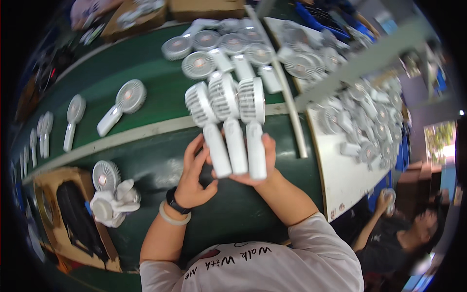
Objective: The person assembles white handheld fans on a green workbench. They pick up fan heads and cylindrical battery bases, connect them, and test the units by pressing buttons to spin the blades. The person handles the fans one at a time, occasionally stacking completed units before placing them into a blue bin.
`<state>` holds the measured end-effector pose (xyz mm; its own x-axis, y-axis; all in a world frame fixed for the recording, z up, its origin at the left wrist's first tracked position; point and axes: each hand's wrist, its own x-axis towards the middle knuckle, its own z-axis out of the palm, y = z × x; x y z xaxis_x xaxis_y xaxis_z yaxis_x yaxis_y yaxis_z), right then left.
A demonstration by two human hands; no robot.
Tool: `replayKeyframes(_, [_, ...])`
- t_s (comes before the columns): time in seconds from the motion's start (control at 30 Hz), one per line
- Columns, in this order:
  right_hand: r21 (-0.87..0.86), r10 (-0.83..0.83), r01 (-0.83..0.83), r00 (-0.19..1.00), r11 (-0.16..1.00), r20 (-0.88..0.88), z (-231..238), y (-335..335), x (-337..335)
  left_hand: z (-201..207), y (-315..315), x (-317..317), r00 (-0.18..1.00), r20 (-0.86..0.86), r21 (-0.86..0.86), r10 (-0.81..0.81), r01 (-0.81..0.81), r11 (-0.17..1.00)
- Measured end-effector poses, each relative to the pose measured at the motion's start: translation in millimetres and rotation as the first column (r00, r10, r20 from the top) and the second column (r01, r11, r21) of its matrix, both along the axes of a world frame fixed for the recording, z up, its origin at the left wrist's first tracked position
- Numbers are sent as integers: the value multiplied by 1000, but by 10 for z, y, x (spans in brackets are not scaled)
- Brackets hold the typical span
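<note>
Evidently, the work sits above a dark green table (287, 194), where three white handheld fans (237, 146) are raised side by side, heads up. The right hand (265, 155) has its grip closed around their handles from behind; the left hand (192, 177) is half curled beside the leftmost handle, its grip loosely open with thumb and fingers apart, though I cannot tell whether its fingertips touch. Past a pale rail (151, 127), a green strip (158, 87) carries a spaced line of fans at left and a cluster of fans (205, 41) at the far end. On the near side stands a cardboard box (112, 260) holding a black bag (78, 214). To the right, a white table (343, 190) bears a heap of fans (374, 112) beneath a grey beam (374, 56). Further off are a seated co-worker (394, 243) with a fan raised in one hand, and a bright window (439, 139).
</note>
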<state>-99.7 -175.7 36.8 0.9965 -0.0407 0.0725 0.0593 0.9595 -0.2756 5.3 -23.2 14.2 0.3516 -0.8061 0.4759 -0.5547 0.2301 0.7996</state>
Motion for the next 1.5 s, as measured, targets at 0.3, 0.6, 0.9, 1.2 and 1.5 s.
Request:
replayKeyframes(0.3, [-936,-855,-259,514,-238,75,248,-809,-2568,144,-468,-914,931,143,177,-337,311,934])
replayKeyframes(0.6, [-469,-797,-645,491,-604,352,61,-1461,-3001,330,-2032,-1597,987,137,-106,89,-75,992])
replayKeyframes(0.9, [-469,-848,-707,466,-529,253,143,-1587,-2895,119,-3235,-323,910,-307,-2,278,-292,956])
replayKeyframes(1.2, [-474,-813,-661,495,-582,306,164,-1834,-2687,-133,-4174,433,898,321,230,300,-381,895])
replayKeyframes(1.5, [-475,-795,-637,483,-607,367,116,-2064,-2390,-196,-4601,739,863,504,298,20,-196,934])
